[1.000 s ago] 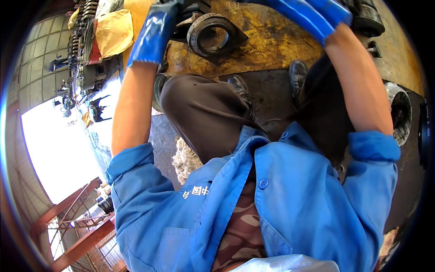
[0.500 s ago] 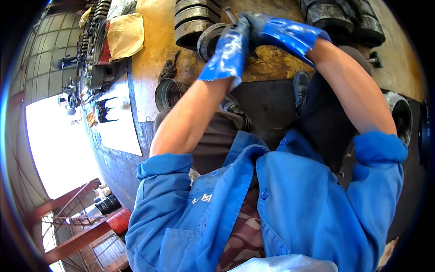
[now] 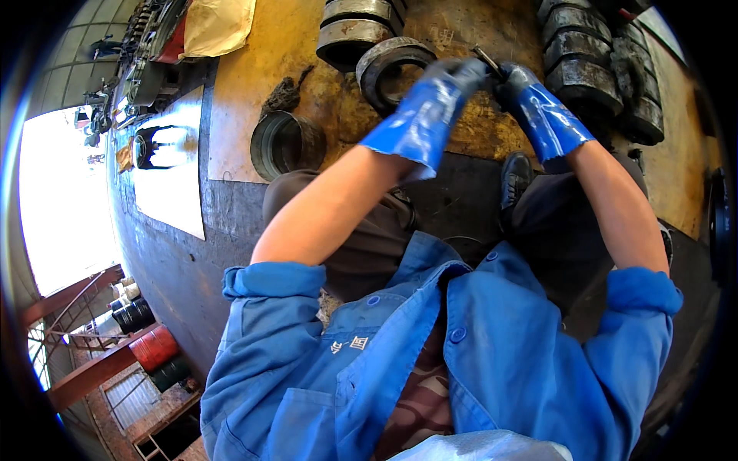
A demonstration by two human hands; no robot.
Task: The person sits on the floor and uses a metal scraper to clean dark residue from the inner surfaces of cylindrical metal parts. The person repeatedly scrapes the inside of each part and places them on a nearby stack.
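My left hand (image 3: 455, 79), in a blue rubber glove with a dark, soiled palm, is closed just right of a thick metal ring (image 3: 390, 61). What its fingers hold is hidden. My right hand (image 3: 516, 83), gloved alike, is closed around a short metal rod (image 3: 486, 58). The rod's upper end sticks out toward the left hand, and the two hands almost meet. The ring leans tilted, with its dark bore toward me, against the near end of a row of similar rings (image 3: 355, 34).
More greasy metal rings (image 3: 580, 58) lie in rows at the far right. An open metal cylinder (image 3: 284, 146) and a dark rag (image 3: 286, 96) are at the left on the stained yellowish sheet (image 3: 238, 115). Brown paper (image 3: 219, 27) lies farther left. My shoe (image 3: 516, 178) is beneath the right arm.
Both hands have moved right and nearer, away from the ring, and have drawn slightly apart. The rod has moved right with them. The whole view has shifted too.
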